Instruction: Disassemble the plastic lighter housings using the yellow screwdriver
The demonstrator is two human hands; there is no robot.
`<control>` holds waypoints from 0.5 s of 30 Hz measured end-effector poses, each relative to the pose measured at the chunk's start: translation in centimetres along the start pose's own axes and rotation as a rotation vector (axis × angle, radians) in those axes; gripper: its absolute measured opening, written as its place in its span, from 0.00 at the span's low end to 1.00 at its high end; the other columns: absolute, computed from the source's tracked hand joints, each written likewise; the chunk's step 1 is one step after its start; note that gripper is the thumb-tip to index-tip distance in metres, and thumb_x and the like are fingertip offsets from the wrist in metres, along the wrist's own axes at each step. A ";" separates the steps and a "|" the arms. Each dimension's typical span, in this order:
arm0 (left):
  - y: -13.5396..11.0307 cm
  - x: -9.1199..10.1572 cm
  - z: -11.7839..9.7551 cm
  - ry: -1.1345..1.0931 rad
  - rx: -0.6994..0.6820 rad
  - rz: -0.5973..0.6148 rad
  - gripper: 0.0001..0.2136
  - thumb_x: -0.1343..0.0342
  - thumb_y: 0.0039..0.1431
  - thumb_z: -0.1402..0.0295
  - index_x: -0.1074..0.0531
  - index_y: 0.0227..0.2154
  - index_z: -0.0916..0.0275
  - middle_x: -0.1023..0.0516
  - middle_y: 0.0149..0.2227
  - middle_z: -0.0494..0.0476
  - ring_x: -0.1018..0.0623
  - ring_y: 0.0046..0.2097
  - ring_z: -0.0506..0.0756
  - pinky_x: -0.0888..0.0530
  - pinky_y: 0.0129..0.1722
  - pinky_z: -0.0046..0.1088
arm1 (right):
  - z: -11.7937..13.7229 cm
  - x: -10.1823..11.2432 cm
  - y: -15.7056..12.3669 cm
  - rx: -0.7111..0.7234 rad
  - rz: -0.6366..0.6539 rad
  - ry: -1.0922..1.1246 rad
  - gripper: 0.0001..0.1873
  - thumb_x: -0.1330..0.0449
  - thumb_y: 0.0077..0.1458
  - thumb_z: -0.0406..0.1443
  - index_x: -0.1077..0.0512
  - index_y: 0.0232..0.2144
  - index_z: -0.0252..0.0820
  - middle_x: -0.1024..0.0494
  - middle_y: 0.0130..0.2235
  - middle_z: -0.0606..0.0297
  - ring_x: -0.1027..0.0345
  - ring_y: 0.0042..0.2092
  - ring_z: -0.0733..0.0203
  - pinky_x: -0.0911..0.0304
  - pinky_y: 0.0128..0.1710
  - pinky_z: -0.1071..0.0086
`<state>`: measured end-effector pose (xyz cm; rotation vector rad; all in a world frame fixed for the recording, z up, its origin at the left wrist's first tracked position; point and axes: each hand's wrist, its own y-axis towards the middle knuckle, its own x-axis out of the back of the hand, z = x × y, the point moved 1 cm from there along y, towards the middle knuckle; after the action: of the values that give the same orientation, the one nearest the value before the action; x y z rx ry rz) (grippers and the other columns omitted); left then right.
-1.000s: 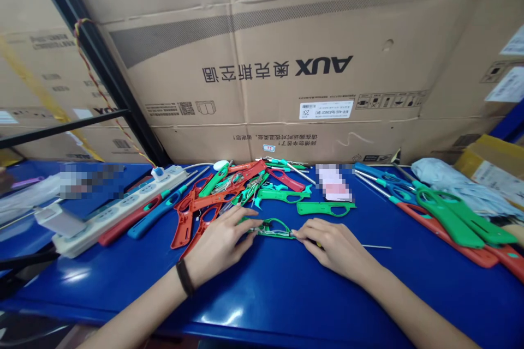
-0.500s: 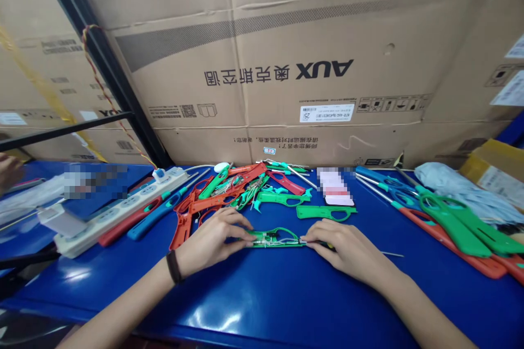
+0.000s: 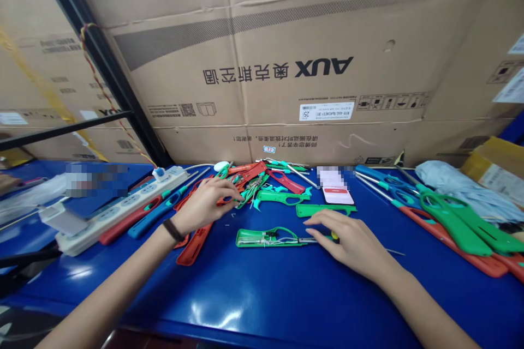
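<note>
A green lighter half-shell (image 3: 268, 237) with wires and small parts inside lies flat on the blue table (image 3: 262, 294). My right hand (image 3: 347, 242) rests at its right end, fingers curled on the thin metal tube (image 3: 313, 240) sticking out of it. My left hand (image 3: 204, 204) has reached back to the pile of red and green lighter shells (image 3: 249, 185), its fingertips pinching among the red pieces; what they grip is hidden. A red shell (image 3: 196, 242) lies under my left wrist.
A white power strip (image 3: 118, 210) and long red and blue lighters lie at the left. More long green, red and blue lighters (image 3: 450, 218) fill the right side. A phone (image 3: 335, 188) sits behind the green shell. Cardboard boxes (image 3: 286, 65) wall off the back.
My left hand let go of the green shell's left end and moved up and back into the pile. The right hand stayed at the shell's right end.
</note>
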<state>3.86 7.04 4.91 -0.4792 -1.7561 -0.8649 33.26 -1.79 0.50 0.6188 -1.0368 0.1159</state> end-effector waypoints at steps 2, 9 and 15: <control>0.9 -0.8 0.0 0.057 -0.049 0.031 0.08 0.40 0.54 0.70 0.23 0.38 0.55 0.26 0.42 0.56 0.29 0.45 0.60 0.35 0.48 0.46 | -0.2 0.0 0.0 -0.011 -0.011 0.001 0.07 0.47 0.59 0.36 0.29 0.39 0.48 0.23 0.43 0.66 0.28 0.43 0.60 0.31 0.38 0.68; 3.1 -3.6 -1.9 -0.203 -0.160 0.041 0.05 0.44 0.57 0.72 0.24 0.29 0.60 0.28 0.47 0.59 0.31 0.50 0.61 0.37 0.52 0.45 | -0.2 0.2 0.1 0.014 -0.017 -0.021 0.07 0.47 0.59 0.34 0.29 0.36 0.47 0.22 0.40 0.67 0.27 0.41 0.62 0.32 0.39 0.70; 2.6 -3.8 -4.9 -0.534 -0.126 0.046 0.07 0.50 0.63 0.67 0.29 0.36 0.62 0.23 0.39 0.55 0.24 0.42 0.53 0.29 0.45 0.31 | 0.6 0.3 0.7 0.096 -0.116 -0.087 0.06 0.45 0.59 0.37 0.29 0.37 0.46 0.21 0.38 0.67 0.27 0.40 0.62 0.34 0.38 0.72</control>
<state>10.04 5.41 3.03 -0.8941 -2.1673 -0.8690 32.68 -1.62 1.21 0.7752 -1.0814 0.0377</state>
